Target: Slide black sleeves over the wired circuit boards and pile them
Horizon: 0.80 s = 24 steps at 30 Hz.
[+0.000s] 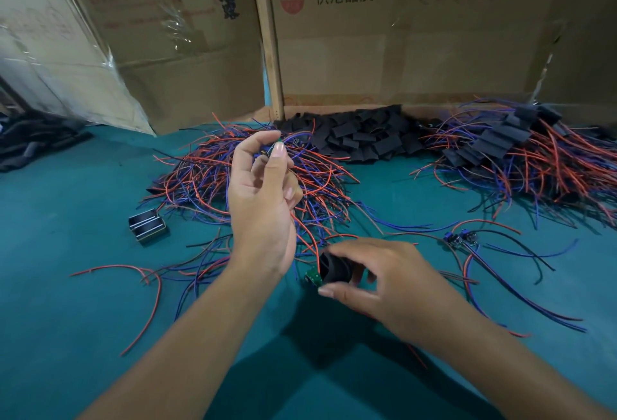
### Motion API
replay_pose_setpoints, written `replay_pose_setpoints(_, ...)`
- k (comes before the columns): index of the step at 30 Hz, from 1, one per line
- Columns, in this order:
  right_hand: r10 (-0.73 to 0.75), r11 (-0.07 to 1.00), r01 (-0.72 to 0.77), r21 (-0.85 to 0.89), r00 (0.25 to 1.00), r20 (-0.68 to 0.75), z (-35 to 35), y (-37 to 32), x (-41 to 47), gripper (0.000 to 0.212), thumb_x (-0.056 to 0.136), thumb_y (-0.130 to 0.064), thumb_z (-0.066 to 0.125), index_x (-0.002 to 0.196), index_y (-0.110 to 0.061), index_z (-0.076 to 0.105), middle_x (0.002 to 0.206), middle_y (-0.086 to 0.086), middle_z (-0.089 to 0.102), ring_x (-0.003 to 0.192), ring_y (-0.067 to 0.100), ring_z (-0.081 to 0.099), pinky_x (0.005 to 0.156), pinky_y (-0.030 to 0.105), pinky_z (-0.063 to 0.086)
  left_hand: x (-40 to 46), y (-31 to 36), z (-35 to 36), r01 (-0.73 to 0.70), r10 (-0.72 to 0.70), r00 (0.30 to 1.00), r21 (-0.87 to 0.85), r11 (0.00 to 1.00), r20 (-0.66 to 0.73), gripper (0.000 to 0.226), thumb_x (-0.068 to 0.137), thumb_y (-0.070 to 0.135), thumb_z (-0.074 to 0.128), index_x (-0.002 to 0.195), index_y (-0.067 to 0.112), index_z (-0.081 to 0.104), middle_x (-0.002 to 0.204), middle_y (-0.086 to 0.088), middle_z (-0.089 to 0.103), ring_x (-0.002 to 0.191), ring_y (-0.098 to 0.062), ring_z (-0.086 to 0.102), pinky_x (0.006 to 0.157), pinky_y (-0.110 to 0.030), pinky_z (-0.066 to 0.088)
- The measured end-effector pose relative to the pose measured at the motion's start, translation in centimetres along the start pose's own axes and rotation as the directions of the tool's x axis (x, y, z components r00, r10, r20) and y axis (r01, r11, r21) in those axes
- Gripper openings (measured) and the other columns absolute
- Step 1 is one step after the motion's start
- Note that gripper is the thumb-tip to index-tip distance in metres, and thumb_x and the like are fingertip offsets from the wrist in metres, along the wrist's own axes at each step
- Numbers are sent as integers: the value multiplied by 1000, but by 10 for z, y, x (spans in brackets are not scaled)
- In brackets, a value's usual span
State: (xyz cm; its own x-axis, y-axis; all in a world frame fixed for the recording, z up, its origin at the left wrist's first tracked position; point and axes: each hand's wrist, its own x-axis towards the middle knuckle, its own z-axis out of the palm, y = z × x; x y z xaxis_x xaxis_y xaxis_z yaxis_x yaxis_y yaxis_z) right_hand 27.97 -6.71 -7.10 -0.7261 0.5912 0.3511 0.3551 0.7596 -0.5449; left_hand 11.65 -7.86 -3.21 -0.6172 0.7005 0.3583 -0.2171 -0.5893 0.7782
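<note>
Both forearms are seen bare to the frame's edge, no sleeve, glove, ring or watch being worn.

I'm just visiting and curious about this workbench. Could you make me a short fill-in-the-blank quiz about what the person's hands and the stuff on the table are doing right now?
1. The right hand holds a black sleeve with a small ____ circuit board poking out of its end.
2. The left hand is raised and pinches another small board between its ____.
3. The table is covered in a ____ cloth.
4. The loose empty sleeves are heaped against the ____ boxes.

Missing words: green; fingertips; teal; cardboard
</note>
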Motion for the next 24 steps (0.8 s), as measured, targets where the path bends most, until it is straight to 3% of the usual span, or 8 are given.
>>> replay_pose_setpoints(5,29,999,-29,-27,1000,8,3,-3,-2,39,79,-69,52,92,-32,52,77,-13,58,69,8,51,67,37,49,0,1,1,-36,36,999,18,999,-12,13,102,2,46,108,11,53,74,-1,47,51,-9,31,49,-21,28)
replay_pose_setpoints(8,69,997,-69,-20,998,6,8,-8,-5,33,78,-73,52,84,-40,47,65,-13,57,63,6,50,62,30,46,-1,2,1,-52,53,998,26,998,-20,12,102,3,47,109,11,53,75,-3,45,51,-10,30,49,-22,27)
replay_pose_setpoints(10,104,995,-103,18,994,-21,11,-11,-6,31,78,-71,56,80,-41,49,59,-17,54,58,4,47,55,22,40,-2,3,2,-69,70,997,41,997,-14,13,102,3,47,109,12,53,76,-4,43,52,-11,30,50,-23,26)
replay_pose_setpoints(13,178,982,-173,78,982,-65,14,-13,-6,37,78,-68,59,81,-31,58,55,-20,52,53,6,45,51,23,35,-5,4,3,-99,99,995,58,993,14,12,103,3,46,109,11,53,77,-5,42,53,-12,30,50,-23,27)
replay_pose_setpoints(19,275,961,-268,67,946,-173,8,-8,-4,34,77,-69,57,70,-36,52,55,-13,54,55,8,47,58,30,44,-19,-1,8,-19,26,992,-60,998,126,24,106,10,35,108,14,59,85,-8,58,57,-16,42,54,-26,31)
replay_pose_setpoints(24,279,960,-264,95,930,-241,0,0,1,46,74,-71,49,83,-27,59,79,-10,68,79,13,64,75,39,52,-32,-9,15,115,-92,970,-91,989,226,30,103,7,38,113,15,65,93,-12,66,69,-19,54,66,-27,47)
